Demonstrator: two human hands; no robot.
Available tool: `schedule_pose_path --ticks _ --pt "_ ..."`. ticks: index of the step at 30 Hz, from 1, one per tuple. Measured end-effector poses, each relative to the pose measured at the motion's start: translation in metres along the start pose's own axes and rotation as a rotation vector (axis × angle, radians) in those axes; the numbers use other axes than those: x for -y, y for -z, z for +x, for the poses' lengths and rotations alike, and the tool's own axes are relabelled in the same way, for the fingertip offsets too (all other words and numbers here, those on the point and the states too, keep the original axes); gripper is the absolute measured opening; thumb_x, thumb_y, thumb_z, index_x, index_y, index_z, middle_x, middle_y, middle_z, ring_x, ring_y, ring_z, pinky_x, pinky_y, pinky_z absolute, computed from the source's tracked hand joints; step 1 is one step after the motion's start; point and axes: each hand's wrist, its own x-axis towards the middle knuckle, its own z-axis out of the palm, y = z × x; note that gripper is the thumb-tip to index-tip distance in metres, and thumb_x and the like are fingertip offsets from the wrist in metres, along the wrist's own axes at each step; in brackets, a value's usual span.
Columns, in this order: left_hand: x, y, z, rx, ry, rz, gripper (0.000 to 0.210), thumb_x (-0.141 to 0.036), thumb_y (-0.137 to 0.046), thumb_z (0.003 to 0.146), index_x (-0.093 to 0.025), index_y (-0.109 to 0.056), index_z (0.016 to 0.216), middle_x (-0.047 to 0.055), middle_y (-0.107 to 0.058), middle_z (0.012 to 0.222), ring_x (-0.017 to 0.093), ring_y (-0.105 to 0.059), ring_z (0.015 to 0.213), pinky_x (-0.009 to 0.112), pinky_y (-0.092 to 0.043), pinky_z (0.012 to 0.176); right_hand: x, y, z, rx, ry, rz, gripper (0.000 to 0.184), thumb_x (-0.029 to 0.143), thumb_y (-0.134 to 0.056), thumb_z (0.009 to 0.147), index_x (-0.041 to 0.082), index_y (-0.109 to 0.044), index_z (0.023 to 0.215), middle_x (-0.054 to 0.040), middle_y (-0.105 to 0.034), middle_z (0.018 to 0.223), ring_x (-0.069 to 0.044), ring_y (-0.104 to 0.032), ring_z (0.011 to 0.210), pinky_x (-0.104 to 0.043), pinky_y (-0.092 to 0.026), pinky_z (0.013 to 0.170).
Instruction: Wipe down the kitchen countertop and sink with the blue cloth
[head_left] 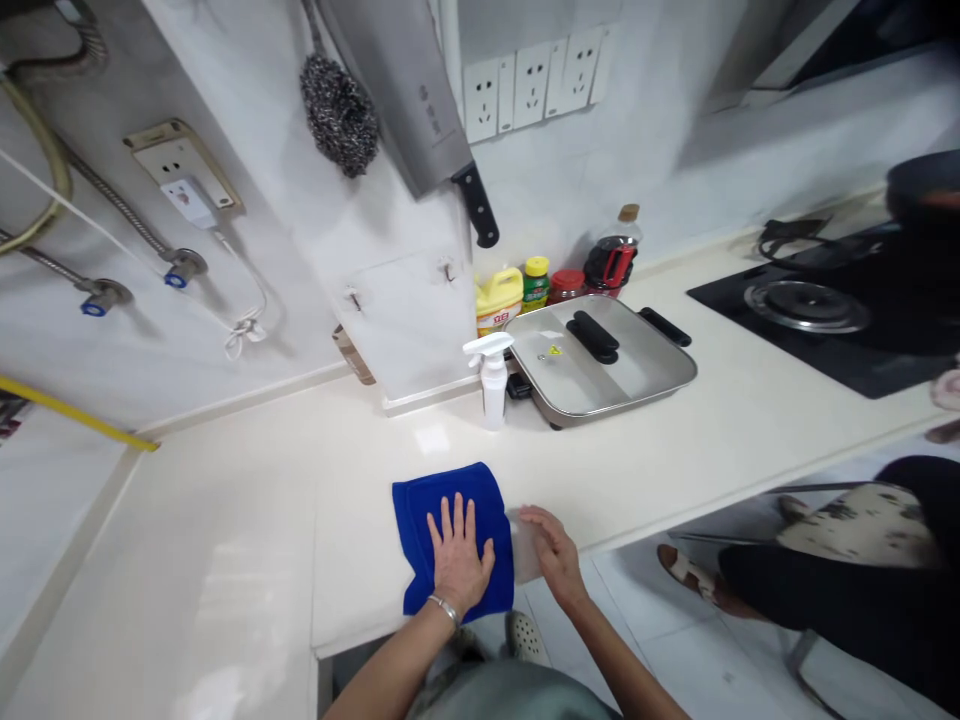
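A blue cloth (pixel 420 515) lies spread on the white countertop, its near edge reaching the counter's front edge. My left hand (pixel 460 560) rests flat on it with the fingers spread. Just right of the cloth, my right hand (pixel 553 555) is over the counter's front edge, fingers loosely bent and pointing left. I see nothing in its grasp; whether it touches the counter, I cannot tell. Behind the cloth stands a white spray bottle (pixel 493 385), upright.
A lidded electric pan (pixel 637 365) sits right of the spray bottle, with bottles and jars (pixel 536 285) behind it. Farther right is a black cooktop (pixel 825 320). A cleaver (pixel 420 110) and a steel scourer (pixel 339 115) hang above. A seated person (pixel 840 600) is at the right.
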Motion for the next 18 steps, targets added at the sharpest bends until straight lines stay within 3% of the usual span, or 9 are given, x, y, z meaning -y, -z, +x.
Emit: schedule_pose_path --ticks 5,10,13,18 --pt "-0.042 -0.023 0.024 -0.007 -0.008 -0.058 0.075 -0.04 -0.047 0.094 -0.016 -0.017 0.159 0.014 -0.016 0.166 0.04 -0.005 0.152 0.072 -0.012 0.119 0.01 0.02 -0.011 -0.074 -0.032 -0.045 0.034 0.029 -0.039 0.095 0.021 -0.056 0.123 -0.0119 -0.062 0.119 -0.025 -0.058 0.112 -0.048 -0.051 0.097" --pt "-0.079 -0.04 0.047 0.028 -0.011 -0.122 0.073 -0.036 -0.046 0.095 -0.016 -0.018 0.159 0.014 -0.012 0.166 0.039 -0.001 0.153 0.073 -0.01 0.119 0.022 0.027 -0.006 0.007 0.165 -0.146 0.045 0.014 -0.035 0.089 0.02 -0.052 0.13 -0.0131 -0.055 0.13 -0.025 -0.051 0.125 -0.05 -0.049 0.103" --pt "-0.073 -0.031 0.049 0.102 -0.068 -0.151 0.065 -0.034 -0.041 0.098 -0.018 -0.021 0.158 0.012 -0.014 0.166 0.036 -0.006 0.153 0.069 -0.017 0.12 0.02 0.024 0.009 0.032 0.222 -0.212 0.05 0.01 -0.034 0.089 0.02 -0.048 0.136 -0.013 -0.053 0.135 -0.024 -0.049 0.127 -0.05 -0.047 0.106" --pt "-0.021 0.005 0.026 0.112 -0.28 -0.132 0.059 -0.027 -0.04 0.099 -0.025 -0.026 0.156 0.006 -0.015 0.167 0.026 -0.007 0.154 0.056 -0.021 0.123 0.012 -0.002 0.025 0.144 0.316 -0.499 0.054 0.01 -0.034 0.091 0.013 -0.04 0.145 -0.0146 -0.044 0.148 -0.028 -0.029 0.144 -0.054 -0.036 0.116"
